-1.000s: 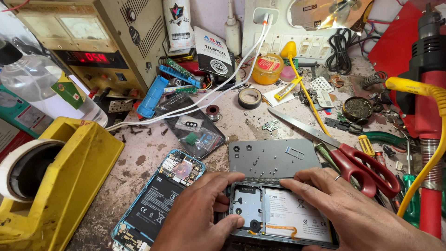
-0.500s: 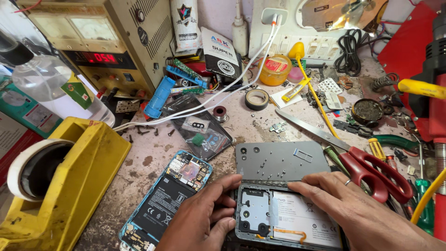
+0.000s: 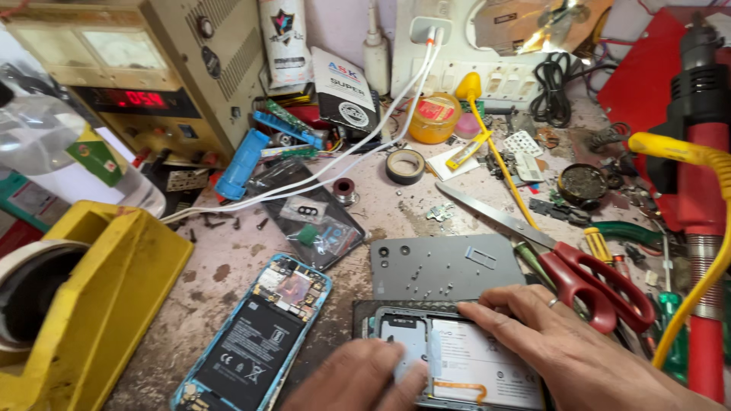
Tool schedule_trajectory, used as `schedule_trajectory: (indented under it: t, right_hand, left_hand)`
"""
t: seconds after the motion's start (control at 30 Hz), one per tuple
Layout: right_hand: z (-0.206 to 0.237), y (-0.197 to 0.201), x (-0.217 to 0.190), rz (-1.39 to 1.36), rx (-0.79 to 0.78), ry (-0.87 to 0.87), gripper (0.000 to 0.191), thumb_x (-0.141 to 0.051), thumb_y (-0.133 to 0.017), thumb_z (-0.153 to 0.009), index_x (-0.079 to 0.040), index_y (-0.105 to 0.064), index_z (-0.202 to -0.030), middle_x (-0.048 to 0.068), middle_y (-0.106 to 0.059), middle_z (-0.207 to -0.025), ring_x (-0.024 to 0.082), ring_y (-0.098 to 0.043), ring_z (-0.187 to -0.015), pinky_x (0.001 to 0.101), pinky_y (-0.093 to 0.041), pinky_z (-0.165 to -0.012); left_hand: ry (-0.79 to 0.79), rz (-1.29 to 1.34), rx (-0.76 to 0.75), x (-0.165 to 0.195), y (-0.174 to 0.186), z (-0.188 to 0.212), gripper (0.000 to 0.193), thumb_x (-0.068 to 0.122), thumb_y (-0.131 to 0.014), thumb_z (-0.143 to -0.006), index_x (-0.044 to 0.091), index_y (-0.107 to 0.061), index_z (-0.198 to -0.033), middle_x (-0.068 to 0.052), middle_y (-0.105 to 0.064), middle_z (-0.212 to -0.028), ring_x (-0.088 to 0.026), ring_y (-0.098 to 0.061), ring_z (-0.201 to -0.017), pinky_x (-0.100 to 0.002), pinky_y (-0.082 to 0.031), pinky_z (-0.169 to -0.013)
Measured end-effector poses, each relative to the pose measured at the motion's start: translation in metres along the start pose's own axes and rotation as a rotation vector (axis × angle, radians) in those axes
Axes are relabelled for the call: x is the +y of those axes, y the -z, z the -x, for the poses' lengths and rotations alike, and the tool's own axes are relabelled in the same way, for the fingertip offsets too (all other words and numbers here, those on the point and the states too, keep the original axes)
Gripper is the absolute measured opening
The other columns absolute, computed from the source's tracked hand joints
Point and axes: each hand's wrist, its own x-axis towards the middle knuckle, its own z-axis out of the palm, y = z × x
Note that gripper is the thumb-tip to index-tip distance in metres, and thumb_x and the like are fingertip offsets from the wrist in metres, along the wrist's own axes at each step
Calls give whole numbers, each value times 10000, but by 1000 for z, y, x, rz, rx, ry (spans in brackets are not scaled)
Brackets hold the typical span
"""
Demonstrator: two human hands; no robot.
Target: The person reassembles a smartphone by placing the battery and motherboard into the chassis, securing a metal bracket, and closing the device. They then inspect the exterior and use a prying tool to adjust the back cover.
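Observation:
An opened phone [image 3: 464,358] with its white battery showing lies on a dark mat at the bottom middle of the head view. My left hand [image 3: 358,380] is blurred at its lower left corner, fingers on the phone's camera end. My right hand [image 3: 563,350] lies flat along the phone's upper right edge, a ring on one finger, fingers spread. Just behind the phone sits a grey metal plate [image 3: 445,266] dotted with tiny screws.
A second opened blue-framed phone [image 3: 255,339] lies to the left. Red-handled scissors [image 3: 586,278] sit right of the plate. A yellow tape dispenser [image 3: 84,297] fills the left, a power supply [image 3: 145,68] stands behind, a red hot-air tool [image 3: 704,205] at right.
The view has moved closer and shifted. My left hand slid lower along the phone's left end and is now blurred with motion. My right hand stays on the phone's right side.

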Motion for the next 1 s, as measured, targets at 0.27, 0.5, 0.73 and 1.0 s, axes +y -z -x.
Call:
schedule_trajectory:
  t: [0.27,0.5,0.73,1.0]
  right_hand:
    - [-5,13,-14,-33,0,33,975,-165,-797,-737,-84,-386,-1617,168,-465,-1480,321,-476,-1386,384,-439,-1074]
    - [-6,22,-22,-144,-9,0,1043,-308,-910,-698,-96,-405,-1586,159,-486,-1472,338,-486,-1361,445,-411,-1035]
    - [-8,23,-26,-33,89,30,898,-232,-827,-720,-98,-466,-1531,160,-600,-1381,320,-602,-1270,396,-503,-967]
    - [-7,38,-31,-136,-9,-129,888,-351,-861,-705,-144,-507,-1493,124,-703,-1210,269,-690,-1153,361,-519,-960]
  left_hand:
    - [-125,23,-264,-39,13,7,335,208,-735,-893,76,-728,-1201,-150,-698,-1221,-321,-654,-1223,-387,-600,-894]
    - [-179,-85,-211,-37,13,7,401,285,-736,-912,77,-700,-1252,-149,-692,-1229,-312,-642,-1219,-401,-596,-900]
    - [-55,-24,-163,-32,10,3,380,263,-741,-881,110,-728,-1229,-107,-713,-1128,-275,-666,-1173,-408,-597,-884]
    - [-54,69,-53,-26,30,-16,392,262,-840,-810,96,-737,-1150,-67,-712,-1083,-251,-703,-1123,-363,-598,-906]
